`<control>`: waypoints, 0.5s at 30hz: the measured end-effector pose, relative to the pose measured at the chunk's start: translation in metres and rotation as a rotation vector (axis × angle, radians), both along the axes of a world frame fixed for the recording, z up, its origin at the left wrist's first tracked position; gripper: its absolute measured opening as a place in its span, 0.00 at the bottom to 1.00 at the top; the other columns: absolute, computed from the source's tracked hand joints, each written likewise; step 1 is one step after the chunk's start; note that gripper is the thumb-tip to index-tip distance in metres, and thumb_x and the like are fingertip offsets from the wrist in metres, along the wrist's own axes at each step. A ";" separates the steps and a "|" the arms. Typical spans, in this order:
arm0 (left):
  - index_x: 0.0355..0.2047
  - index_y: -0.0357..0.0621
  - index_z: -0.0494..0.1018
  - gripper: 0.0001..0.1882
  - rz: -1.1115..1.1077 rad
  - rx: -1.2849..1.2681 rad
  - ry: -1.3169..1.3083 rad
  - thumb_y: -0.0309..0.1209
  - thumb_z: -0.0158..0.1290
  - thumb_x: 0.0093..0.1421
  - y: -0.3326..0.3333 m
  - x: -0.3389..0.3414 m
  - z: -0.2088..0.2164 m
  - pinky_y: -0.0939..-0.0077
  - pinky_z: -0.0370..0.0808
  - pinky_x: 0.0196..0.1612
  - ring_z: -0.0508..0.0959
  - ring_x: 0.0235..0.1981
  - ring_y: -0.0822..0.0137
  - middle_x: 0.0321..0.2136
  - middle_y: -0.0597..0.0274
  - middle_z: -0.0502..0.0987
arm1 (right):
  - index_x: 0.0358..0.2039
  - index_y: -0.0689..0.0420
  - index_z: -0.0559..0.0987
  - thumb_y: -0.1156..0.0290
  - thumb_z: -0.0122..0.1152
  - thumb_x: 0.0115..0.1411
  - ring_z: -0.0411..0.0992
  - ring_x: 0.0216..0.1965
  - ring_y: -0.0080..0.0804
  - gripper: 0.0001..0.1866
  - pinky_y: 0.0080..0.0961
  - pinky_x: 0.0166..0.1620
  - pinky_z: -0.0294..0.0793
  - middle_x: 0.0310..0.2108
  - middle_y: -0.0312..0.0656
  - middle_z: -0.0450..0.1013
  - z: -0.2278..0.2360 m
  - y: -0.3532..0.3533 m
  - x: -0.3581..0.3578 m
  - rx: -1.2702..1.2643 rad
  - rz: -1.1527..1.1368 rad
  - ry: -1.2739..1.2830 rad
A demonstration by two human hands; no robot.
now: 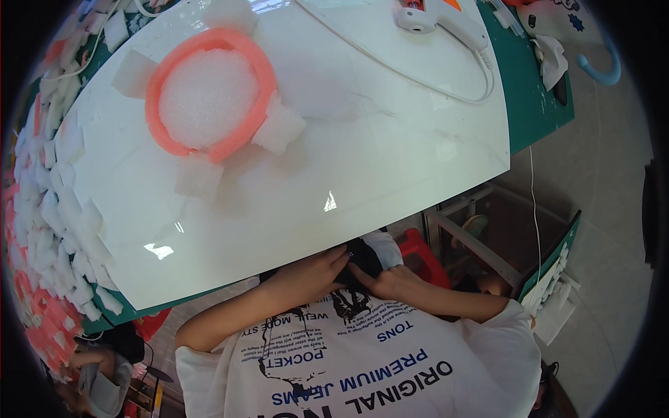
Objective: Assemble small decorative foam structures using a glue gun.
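Note:
My left hand [317, 270] and my right hand [389, 280] meet just below the near edge of the white glossy board [362, 160], close to my chest. Both are closed on a small dark object [359, 259] with a bit of white beside it; I cannot tell what it is. On the far left part of the board lies a pink foam ring [209, 94] around a white foam disc, with white foam blocks [279, 129] stuck around its outside. Neither hand touches the ring.
A white glue gun [435, 21] and its cable lie at the board's far edge, over a green mat [536, 104]. Several white and pink foam pieces [49, 209] are heaped on the left. A red stool [421, 254] stands under the table. Another person [94, 380] is at the lower left.

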State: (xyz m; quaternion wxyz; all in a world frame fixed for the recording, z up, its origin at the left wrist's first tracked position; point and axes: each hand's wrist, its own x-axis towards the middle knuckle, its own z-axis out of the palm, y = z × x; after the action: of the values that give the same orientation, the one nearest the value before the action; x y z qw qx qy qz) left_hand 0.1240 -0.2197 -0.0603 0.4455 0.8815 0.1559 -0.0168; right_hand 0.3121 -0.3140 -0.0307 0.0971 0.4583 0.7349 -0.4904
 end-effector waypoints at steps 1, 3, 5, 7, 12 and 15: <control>0.45 0.35 0.68 0.23 -0.091 -0.038 0.048 0.32 0.53 0.48 -0.001 -0.001 -0.006 0.69 0.63 0.55 0.68 0.50 0.59 0.47 0.52 0.69 | 0.54 0.71 0.58 0.73 0.49 0.49 0.72 0.15 0.39 0.30 0.31 0.18 0.71 0.10 0.49 0.68 0.003 0.005 0.003 -0.005 -0.005 0.000; 0.45 0.35 0.69 0.23 -0.189 -0.086 0.093 0.32 0.53 0.47 -0.005 -0.004 -0.012 0.68 0.61 0.57 0.69 0.50 0.60 0.47 0.53 0.70 | 0.52 0.66 0.63 0.74 0.52 0.49 0.73 0.18 0.37 0.27 0.30 0.23 0.72 0.14 0.49 0.69 0.006 0.012 0.012 -0.220 -0.029 0.081; 0.40 0.34 0.71 0.20 -0.206 0.031 0.019 0.29 0.51 0.46 -0.008 -0.008 -0.015 0.66 0.60 0.57 0.71 0.48 0.62 0.43 0.54 0.72 | 0.50 0.64 0.66 0.73 0.54 0.49 0.73 0.18 0.37 0.25 0.28 0.24 0.71 0.15 0.48 0.70 -0.008 0.019 0.029 -0.304 -0.191 0.199; 0.38 0.35 0.72 0.18 -0.215 0.060 -0.020 0.28 0.50 0.44 -0.010 -0.007 -0.015 0.65 0.61 0.57 0.72 0.46 0.62 0.41 0.54 0.73 | 0.49 0.62 0.69 0.73 0.55 0.49 0.72 0.19 0.36 0.23 0.27 0.25 0.71 0.17 0.48 0.70 -0.030 0.016 0.036 -0.381 -0.350 0.321; 0.30 0.36 0.73 0.12 -0.234 0.117 -0.099 0.25 0.49 0.43 -0.008 -0.005 -0.008 0.65 0.64 0.55 0.74 0.42 0.64 0.35 0.54 0.76 | 0.46 0.61 0.72 0.60 0.61 0.49 0.72 0.27 0.38 0.26 0.28 0.32 0.70 0.25 0.50 0.71 -0.050 0.019 0.019 -0.333 -0.606 0.098; 0.27 0.36 0.73 0.10 -0.235 0.113 -0.123 0.25 0.49 0.42 -0.008 -0.007 -0.006 0.65 0.66 0.54 0.76 0.39 0.63 0.33 0.54 0.76 | 0.46 0.64 0.72 0.54 0.62 0.47 0.72 0.33 0.40 0.31 0.29 0.37 0.70 0.31 0.53 0.72 -0.059 0.026 0.020 -0.502 -0.567 0.141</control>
State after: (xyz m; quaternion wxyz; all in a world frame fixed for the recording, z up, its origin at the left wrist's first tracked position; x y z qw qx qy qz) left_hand 0.1170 -0.2275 -0.0665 0.3990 0.9166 0.0246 -0.0060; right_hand 0.3325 -0.2876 -0.0896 0.0160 0.5703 0.4412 -0.6927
